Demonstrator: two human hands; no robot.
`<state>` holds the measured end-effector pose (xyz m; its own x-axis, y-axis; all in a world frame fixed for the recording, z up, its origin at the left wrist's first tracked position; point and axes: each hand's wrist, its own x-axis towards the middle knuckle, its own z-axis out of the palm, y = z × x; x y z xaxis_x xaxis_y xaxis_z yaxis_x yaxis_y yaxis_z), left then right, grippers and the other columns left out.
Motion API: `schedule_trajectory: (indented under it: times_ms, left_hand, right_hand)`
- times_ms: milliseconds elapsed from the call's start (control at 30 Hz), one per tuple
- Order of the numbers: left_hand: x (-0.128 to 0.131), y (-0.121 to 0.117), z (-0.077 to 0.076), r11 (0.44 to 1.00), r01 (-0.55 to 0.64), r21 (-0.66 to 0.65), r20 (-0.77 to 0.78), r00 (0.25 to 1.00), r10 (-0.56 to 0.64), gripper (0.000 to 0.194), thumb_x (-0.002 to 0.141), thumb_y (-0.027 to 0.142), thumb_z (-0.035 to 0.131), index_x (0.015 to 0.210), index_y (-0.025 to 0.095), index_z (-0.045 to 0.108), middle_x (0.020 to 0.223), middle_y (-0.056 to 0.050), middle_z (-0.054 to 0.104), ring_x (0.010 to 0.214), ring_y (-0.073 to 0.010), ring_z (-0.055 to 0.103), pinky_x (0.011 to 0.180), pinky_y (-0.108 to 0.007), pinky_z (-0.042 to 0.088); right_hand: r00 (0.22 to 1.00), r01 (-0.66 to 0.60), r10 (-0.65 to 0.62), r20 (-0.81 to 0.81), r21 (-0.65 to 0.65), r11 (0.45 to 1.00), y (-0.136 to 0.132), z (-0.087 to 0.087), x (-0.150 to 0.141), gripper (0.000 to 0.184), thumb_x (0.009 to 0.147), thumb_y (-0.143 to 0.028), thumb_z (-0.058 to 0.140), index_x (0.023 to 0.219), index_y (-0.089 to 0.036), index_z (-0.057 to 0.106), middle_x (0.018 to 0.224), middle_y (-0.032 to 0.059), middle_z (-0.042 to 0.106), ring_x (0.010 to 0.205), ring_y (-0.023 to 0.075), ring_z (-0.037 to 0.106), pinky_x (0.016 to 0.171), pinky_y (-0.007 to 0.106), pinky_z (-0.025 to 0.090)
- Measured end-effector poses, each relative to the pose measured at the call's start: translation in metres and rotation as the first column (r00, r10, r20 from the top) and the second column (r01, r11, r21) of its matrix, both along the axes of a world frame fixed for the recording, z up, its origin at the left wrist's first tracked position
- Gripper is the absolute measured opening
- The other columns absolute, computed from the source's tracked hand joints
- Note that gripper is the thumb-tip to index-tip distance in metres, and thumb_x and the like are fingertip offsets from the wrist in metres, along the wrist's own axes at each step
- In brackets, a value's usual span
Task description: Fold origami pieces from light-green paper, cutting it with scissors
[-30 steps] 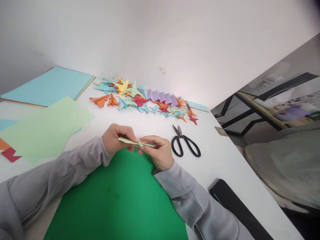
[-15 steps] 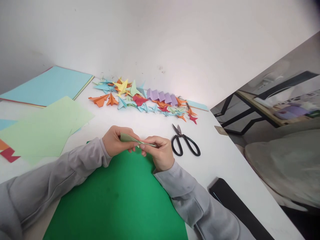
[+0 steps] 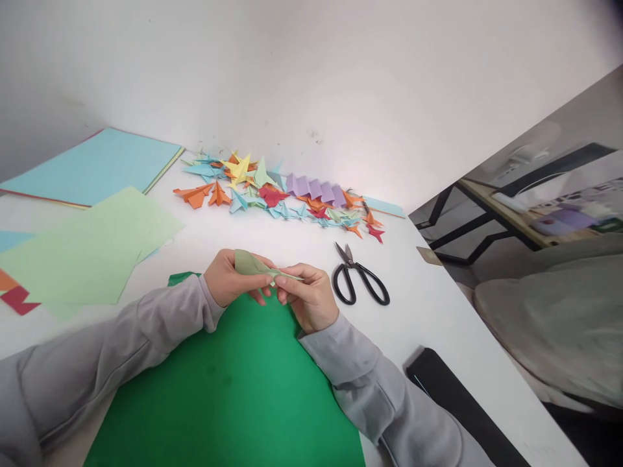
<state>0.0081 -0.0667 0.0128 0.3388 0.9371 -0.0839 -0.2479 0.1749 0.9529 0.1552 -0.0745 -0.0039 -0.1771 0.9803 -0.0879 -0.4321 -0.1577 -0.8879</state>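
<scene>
A small folded piece of light green paper (image 3: 249, 263) is pinched between both hands, above the far end of a large green sheet (image 3: 233, 383). My left hand (image 3: 231, 279) is closed on its wider left part, thumb on the near side. My right hand (image 3: 311, 295) grips the narrow right end between thumb and fingers. The two thumbs almost meet at the middle of the fold. Part of the folded paper is hidden behind the fingers. Black-handled scissors (image 3: 360, 275) lie with blades apart just right of my right hand.
Along the wall lies a row of folded paper figures (image 3: 238, 168) in several colours, with a pleated purple strip (image 3: 314, 188). Light green sheets (image 3: 87, 253) and a blue-topped paper stack (image 3: 97, 165) lie at left. A long black object (image 3: 462, 402) rests near the right table edge.
My left hand has shifted slightly right, and the folded paper has tilted, showing more of its wide left face. My right hand stays nearly in place.
</scene>
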Motion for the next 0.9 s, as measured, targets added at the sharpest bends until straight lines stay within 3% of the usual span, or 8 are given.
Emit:
schedule_trajectory:
  times_ms: [133,333,533,900]
  left_hand:
    - [0.0012,0.0008,0.0008,1.0,-0.012,-0.016,0.005,1.0,0.013,0.019,0.052,0.021,0.077,0.066,0.011,0.069,0.05,-0.003,0.063,0.045,-0.0152,0.058,0.04,-0.027,0.051]
    - [-0.0008,0.005,0.0017,0.988,-0.058,-0.144,0.066,0.995,0.068,0.023,0.045,0.018,0.079,0.062,0.01,0.066,0.042,-0.002,0.06,0.036,-0.0147,0.055,0.037,-0.027,0.049]
    - [-0.001,0.0056,0.0022,0.982,-0.045,-0.182,0.06,0.997,0.057,0.019,0.046,0.013,0.076,0.061,0.01,0.065,0.043,-0.002,0.061,0.037,-0.0148,0.055,0.037,-0.027,0.049]
    - [-0.004,0.0095,0.0047,0.956,-0.082,-0.28,0.01,0.996,0.088,0.015,0.048,0.009,0.071,0.061,0.009,0.064,0.039,-0.003,0.059,0.036,-0.0153,0.054,0.038,-0.028,0.049]
  right_hand:
    - [1.0,-0.002,0.002,0.002,-0.009,1.0,0.0014,-0.0012,0.0011,0.012,0.052,-0.014,0.076,0.061,-0.016,0.068,0.048,-0.0008,0.065,0.035,0.0068,0.052,0.033,0.015,0.041]
    - [0.993,-0.074,0.075,-0.092,0.01,0.997,0.0008,0.0004,0.0009,0.016,0.057,-0.018,0.074,0.072,-0.015,0.07,0.061,0.0032,0.07,0.046,0.0099,0.06,0.045,0.019,0.051]
    - [0.989,-0.122,0.119,-0.086,-0.021,0.992,0.0027,0.0,0.0047,0.012,0.059,-0.017,0.071,0.07,-0.014,0.069,0.06,0.0039,0.07,0.045,0.0125,0.062,0.043,0.021,0.052]
    - [0.972,-0.22,0.219,-0.08,-0.005,0.975,0.0057,-0.001,0.0095,0.019,0.066,-0.023,0.065,0.082,-0.013,0.068,0.071,0.0078,0.071,0.061,0.0182,0.067,0.057,0.029,0.056]
